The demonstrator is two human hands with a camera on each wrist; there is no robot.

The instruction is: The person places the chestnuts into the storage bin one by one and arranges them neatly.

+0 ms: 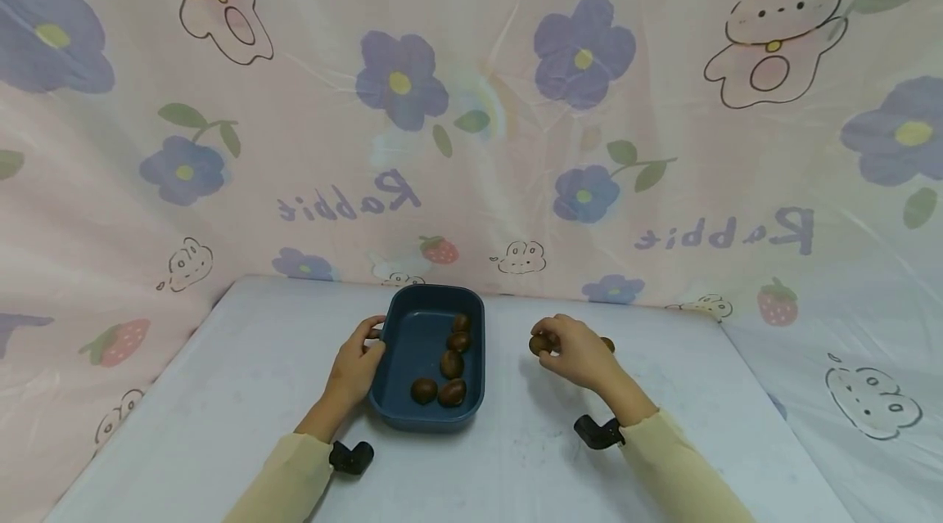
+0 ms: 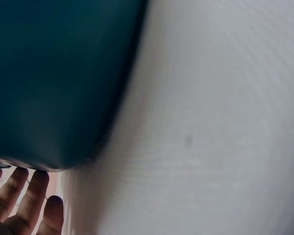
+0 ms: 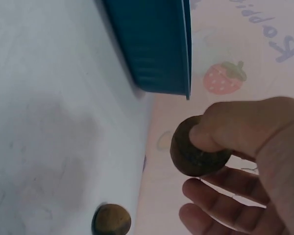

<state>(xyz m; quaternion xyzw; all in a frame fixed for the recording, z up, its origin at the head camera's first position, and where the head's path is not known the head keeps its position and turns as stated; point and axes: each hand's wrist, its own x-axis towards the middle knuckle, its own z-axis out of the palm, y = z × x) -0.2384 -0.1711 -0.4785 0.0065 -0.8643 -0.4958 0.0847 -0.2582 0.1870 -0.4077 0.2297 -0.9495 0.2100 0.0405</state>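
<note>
A blue rectangular tray (image 1: pixel 398 417) stands on the white table, with several brown chestnuts (image 1: pixel 452 364) inside, mostly along its right side. My left hand (image 1: pixel 354 367) is at the tray's left wall; in the left wrist view its fairly straight fingers (image 2: pixel 32 203) touch the outside of the tray. To the right of the tray, my right hand (image 1: pixel 578 351) pinches a chestnut (image 3: pixel 196 152) between thumb and fingers, held above the table. Another chestnut (image 3: pixel 111 220) lies on the table, partly hidden behind the right hand in the head view.
The white table (image 1: pixel 243 359) reaches back to a hanging pink cloth (image 1: pixel 486 179) printed with flowers, rabbits and strawberries. Black wrist mounts (image 1: pixel 352 457) sit at both sleeve cuffs.
</note>
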